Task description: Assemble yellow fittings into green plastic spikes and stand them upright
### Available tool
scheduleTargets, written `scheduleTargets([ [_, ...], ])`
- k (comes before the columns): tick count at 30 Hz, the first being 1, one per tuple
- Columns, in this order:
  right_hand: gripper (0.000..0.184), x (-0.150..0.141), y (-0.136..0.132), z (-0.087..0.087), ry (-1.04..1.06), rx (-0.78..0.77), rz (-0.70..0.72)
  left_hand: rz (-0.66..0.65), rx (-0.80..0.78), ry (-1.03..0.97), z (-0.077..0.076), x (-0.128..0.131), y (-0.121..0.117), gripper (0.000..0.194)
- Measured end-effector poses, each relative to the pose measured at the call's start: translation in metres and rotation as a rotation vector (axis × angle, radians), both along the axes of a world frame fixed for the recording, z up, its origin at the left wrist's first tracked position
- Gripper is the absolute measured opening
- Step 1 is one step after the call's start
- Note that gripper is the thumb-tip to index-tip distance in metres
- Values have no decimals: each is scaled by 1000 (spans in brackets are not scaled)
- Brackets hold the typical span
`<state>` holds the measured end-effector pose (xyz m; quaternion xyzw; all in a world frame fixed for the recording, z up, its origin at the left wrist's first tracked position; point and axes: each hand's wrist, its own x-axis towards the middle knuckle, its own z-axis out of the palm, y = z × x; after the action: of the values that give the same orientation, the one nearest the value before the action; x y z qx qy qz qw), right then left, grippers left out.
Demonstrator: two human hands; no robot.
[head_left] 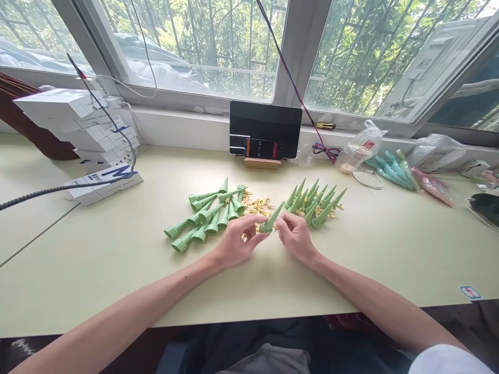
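Observation:
My left hand pinches the wide base of a green plastic cone spike whose tip points up and right. Just to its right, my right hand has its fingertips pinched together at the cone's base, on something too small to make out. On the pale table, a pile of several green spikes lies to the left. Another pile of green spikes lies to the right. Between the piles lie small yellow parts.
A dark tablet with a phone leaning on it stands against the window sill. White boxes are stacked at the left, with a black cable across them. Plastic bags and teal parts lie at the right.

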<state>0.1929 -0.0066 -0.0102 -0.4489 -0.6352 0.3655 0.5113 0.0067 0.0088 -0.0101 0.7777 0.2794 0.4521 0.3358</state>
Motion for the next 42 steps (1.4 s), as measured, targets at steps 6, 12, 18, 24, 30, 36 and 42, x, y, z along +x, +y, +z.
scheduleTargets([
  [6, 18, 2, 3, 2, -192, 153, -48, -9, -441, -137, 14, 0, 0, 32],
  [12, 15, 9, 10, -2, -383, 406, 13, -38, -559, -185, 16, -3, 2, 32],
  [18, 23, 9, 8, 1, -327, 302, 60, -67, -534, -150, 13, -3, 2, 33],
  [24, 38, 5, 5, 7, 116, -293, 288, -7, -313, -104, 4, -3, 3, 29],
  [30, 42, 9, 11, 10, 365, -550, 430, 65, -252, -71, 3, -1, 3, 28],
  [36, 42, 3, 7, 7, 195, -307, 257, -11, -413, -142, 8, 0, 5, 29],
  [42, 23, 9, 9, 1, -142, 148, 108, 33, -533, -145, 17, -1, 2, 34],
])
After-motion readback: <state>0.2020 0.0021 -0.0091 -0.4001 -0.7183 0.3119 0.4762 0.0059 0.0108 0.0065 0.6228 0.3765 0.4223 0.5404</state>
